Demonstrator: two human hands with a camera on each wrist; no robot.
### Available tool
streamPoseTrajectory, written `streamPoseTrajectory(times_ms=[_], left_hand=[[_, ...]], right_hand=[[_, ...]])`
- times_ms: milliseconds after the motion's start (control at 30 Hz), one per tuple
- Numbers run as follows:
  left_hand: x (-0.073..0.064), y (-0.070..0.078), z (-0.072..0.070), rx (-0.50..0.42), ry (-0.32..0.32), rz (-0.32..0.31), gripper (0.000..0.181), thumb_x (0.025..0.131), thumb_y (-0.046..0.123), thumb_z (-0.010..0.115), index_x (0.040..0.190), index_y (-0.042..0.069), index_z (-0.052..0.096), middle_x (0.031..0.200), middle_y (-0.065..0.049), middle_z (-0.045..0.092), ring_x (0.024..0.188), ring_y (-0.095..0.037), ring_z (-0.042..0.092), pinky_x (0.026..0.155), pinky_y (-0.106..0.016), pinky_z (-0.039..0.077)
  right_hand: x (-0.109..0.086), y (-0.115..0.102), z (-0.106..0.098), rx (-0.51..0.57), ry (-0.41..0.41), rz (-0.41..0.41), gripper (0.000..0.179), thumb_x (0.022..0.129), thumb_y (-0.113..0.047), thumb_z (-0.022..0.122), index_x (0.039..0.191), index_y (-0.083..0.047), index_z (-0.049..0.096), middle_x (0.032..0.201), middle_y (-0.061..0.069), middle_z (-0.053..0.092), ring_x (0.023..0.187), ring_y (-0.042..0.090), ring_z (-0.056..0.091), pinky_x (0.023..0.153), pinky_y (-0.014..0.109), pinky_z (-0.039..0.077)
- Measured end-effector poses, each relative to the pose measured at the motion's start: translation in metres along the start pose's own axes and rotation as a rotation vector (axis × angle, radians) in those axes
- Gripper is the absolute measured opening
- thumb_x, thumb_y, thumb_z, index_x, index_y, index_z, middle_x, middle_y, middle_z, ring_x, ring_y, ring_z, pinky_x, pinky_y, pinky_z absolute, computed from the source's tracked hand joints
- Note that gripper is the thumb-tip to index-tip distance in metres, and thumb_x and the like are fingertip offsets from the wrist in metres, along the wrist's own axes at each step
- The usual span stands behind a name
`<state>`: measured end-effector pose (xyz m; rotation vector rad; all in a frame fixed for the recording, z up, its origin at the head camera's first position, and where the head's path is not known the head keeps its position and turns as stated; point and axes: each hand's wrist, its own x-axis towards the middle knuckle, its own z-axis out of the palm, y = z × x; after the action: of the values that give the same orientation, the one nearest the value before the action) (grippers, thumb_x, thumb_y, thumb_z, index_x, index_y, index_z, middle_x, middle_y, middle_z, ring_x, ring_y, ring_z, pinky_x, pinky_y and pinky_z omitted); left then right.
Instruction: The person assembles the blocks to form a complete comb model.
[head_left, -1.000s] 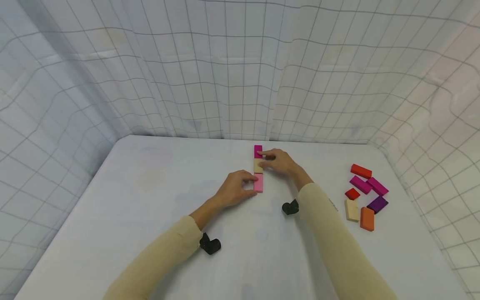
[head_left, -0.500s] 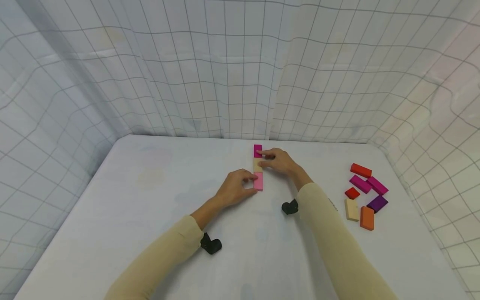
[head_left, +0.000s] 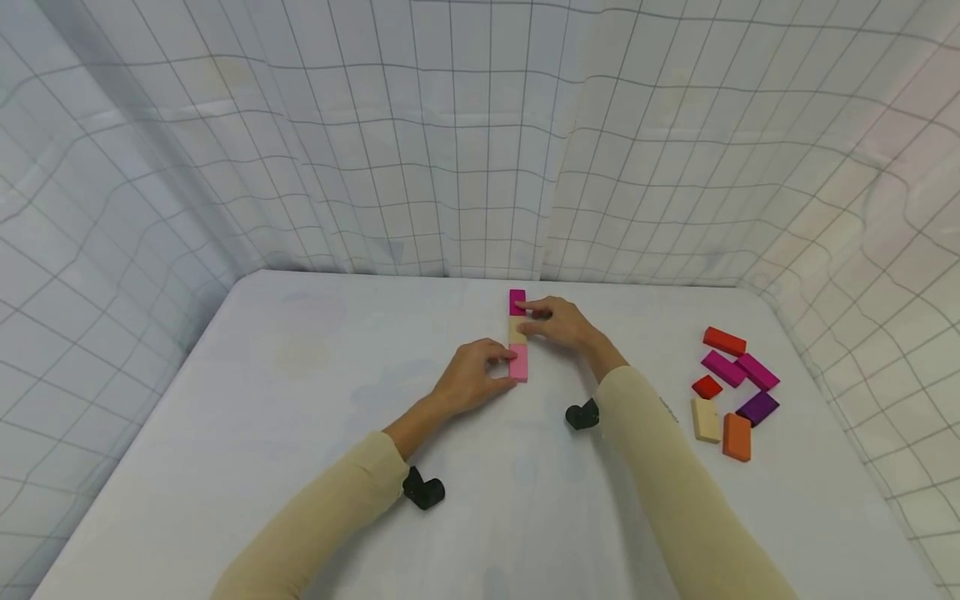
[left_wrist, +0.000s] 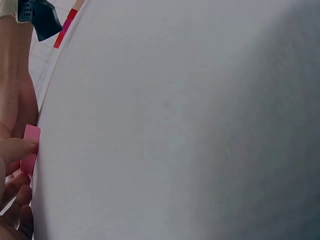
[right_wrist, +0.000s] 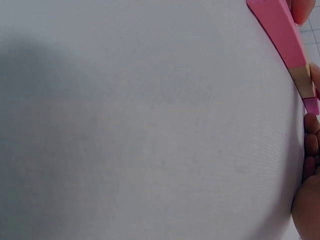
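Three blocks stand end to end in a row in the head view: a magenta block (head_left: pixel 517 297) farthest, a beige block (head_left: pixel 514 336) between, and a pink block (head_left: pixel 521 371) nearest. My left hand (head_left: pixel 467 379) pinches the pink block, its thumb by the near end and index finger at the left side. In the left wrist view, a digit lies across the pink block (left_wrist: pixel 30 159). From the right, my right hand (head_left: pixel 564 325) touches the row, index finger at the magenta block and thumb at the beige block. In the right wrist view, its fingers partly cover the row's far end.
On the white table (head_left: pixel 300 358), to the right, lie loose blocks: red (head_left: pixel 724 340), small red (head_left: pixel 707 387), magenta (head_left: pixel 723 367), another magenta (head_left: pixel 757 372), purple (head_left: pixel 758 408), beige (head_left: pixel 706 420) and orange (head_left: pixel 737 437). Grid-patterned curtains (head_left: pixel 465 167) surround the table.
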<state>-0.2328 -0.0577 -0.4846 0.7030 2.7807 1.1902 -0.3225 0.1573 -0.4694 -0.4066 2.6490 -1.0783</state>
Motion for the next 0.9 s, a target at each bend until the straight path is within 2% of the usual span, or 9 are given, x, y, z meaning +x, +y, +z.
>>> streamPoseTrajectory(times_ms=[133,400,667,800,900], left_hand=[[0.0005,-0.0008,0.0003,0.005,0.003,0.000,0.039,0.086,0.014,0.087,0.122,0.007,0.075,0.115,-0.003,0.070,0.103,-0.020,0.061,0.094,-0.035,0.053],[0.0012,-0.0040,-0.0006,0.010,-0.009,0.001,0.045,0.085,0.021,0.088,0.126,0.008,0.074,0.115,-0.003,0.069,0.104,-0.020,0.061,0.094,-0.036,0.053],[0.0018,-0.0069,-0.0039,-0.013,-0.028,-0.005,0.049,0.085,0.024,0.088,0.129,0.008,0.073,0.119,-0.005,0.067,0.107,-0.021,0.061,0.095,-0.038,0.052],[0.0012,-0.0079,-0.0038,-0.020,-0.021,0.008,0.050,0.085,0.024,0.089,0.129,0.008,0.073,0.119,-0.005,0.067,0.105,-0.020,0.061,0.094,-0.037,0.052],[0.0031,-0.0099,-0.0047,-0.027,-0.006,0.032,0.054,0.084,0.026,0.089,0.131,0.007,0.071,0.121,-0.006,0.064,0.105,-0.021,0.061,0.094,-0.038,0.052]], right_hand=[[0.0008,0.0013,0.0009,-0.007,0.002,-0.017,0.055,0.095,-0.034,0.073,0.147,-0.020,0.061,0.125,0.013,0.059,0.115,0.029,0.051,0.103,0.048,0.043],[0.0020,0.0029,0.0018,-0.027,0.003,-0.070,0.054,0.096,-0.032,0.073,0.147,-0.016,0.061,0.114,0.011,0.057,0.107,0.027,0.050,0.093,0.044,0.043],[0.0005,0.0007,0.0015,-0.024,0.023,-0.057,0.052,0.097,-0.033,0.072,0.146,-0.018,0.062,0.116,0.011,0.058,0.109,0.027,0.050,0.096,0.046,0.043],[0.0004,0.0016,0.0014,-0.004,0.036,-0.043,0.052,0.097,-0.033,0.073,0.146,-0.018,0.063,0.118,0.011,0.060,0.111,0.027,0.052,0.098,0.045,0.044],[-0.0015,0.0044,-0.0013,0.067,0.041,-0.038,0.052,0.098,-0.030,0.072,0.146,-0.016,0.061,0.119,0.012,0.061,0.111,0.028,0.053,0.094,0.043,0.048]])
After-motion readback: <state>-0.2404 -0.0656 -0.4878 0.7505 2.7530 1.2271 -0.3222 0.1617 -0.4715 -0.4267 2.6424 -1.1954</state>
